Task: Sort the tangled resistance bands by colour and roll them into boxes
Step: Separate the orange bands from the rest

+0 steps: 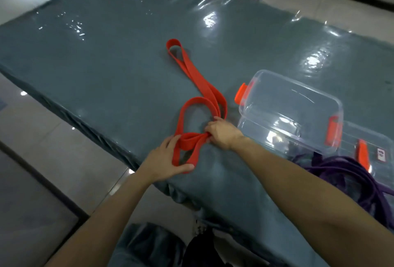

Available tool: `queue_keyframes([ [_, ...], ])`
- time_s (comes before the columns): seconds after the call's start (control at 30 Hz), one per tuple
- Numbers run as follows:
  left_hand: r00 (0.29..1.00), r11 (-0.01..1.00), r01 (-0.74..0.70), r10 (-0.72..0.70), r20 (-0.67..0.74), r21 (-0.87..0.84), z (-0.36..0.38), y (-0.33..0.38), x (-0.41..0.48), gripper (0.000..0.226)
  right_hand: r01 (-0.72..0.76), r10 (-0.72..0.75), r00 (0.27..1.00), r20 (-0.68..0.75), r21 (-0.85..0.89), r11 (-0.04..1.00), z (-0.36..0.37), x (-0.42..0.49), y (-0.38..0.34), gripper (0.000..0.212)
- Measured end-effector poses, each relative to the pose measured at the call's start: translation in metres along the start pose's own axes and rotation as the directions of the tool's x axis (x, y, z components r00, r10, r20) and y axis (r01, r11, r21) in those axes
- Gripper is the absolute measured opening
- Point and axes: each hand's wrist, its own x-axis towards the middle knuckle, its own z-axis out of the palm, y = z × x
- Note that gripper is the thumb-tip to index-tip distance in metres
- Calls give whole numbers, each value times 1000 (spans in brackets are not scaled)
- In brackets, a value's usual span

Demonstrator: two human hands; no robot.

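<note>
On the desk, left hand and right hand both grip the red band. Purple bands, half hidden behind the arm, lie beside a clear box.

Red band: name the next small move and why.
Probably start rolling the near fold away from you: the left hand and right hand both grip the near end of the red band, whose far loop lies flat on the table.

Nothing is reading clearly here; a small red-and-white sticker is sitting on the clear lid at the right edge, just beside its orange latch; its print is showing only as a blur, too small to make out.
</note>
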Motion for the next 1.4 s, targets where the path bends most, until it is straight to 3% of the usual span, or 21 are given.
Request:
queue_keyframes([
  [0.1, 992, 956, 51, -83, -100, -290, -1, -3, 6, 148, 53, -48, 998, -33, 178, 983, -31, 5, -13, 29],
  [0.17, 981, 908, -12, -70, -179, -419, -14, -6, 11, 134, 92, -88, 996, -28, 204, 975, -54, 9, -25, 27],
  [0.27, 947, 930, -150, 38, -319, -334, -40, -12, 12, 84, 123, -120, 992, -31, 210, 970, -79, 11, -38, 28],
  [0.33, 928, 957, -194, 108, -356, -217, -62, -16, 8, 69, 144, -127, 988, -84, 250, 957, -87, 8, -44, 35],
  [0.47, 924, 925, -249, 137, -358, -288, -109, -13, -1, 50, 190, -149, 963, -225, 170, 967, -88, 5, -53, 80],
  [0.53, 929, 892, -265, 136, -343, -365, -131, 2, -3, 52, 175, -130, 953, -275, 144, 974, -93, 11, -57, 65],
  [0.6, 914, 847, -317, 152, -377, -426, -153, 16, -4, 55, 159, -72, 938, -340, 235, 959, -106, 19, -59, 46],
  [0.77, 853, 718, -430, 126, -506, -547, -236, 46, -9, 48, 116, 4, 945, -327, 346, 931, -202, 28, -51, 42],
  [0.87, 804, 572, -541, 137, -579, -616, -297, 72, -10, 33, 207, 50, 878, -476, 472, 857, -270, 13, -47, 37],
  [0.93, 769, 559, -590, 169, -617, -582, -338, 90, -11, 31, 261, 69, 864, -498, 563, 784, -305, -3, -51, 37],
  [1.1, 683, 644, -657, 290, -670, -392, -423, 139, -19, 29, 295, 75, 849, -523, 587, 754, -393, -44, -61, 48],
  [1.27, 517, 592, -753, 261, -815, -288, -490, 188, -24, 36, 359, 108, 803, -586, 621, 697, -488, -109, -73, 64],
  [1.4, 452, 497, -823, 276, -848, -277, -523, 233, -35, 52, 371, 49, 827, -560, 609, 701, -544, -164, -66, 59],
])
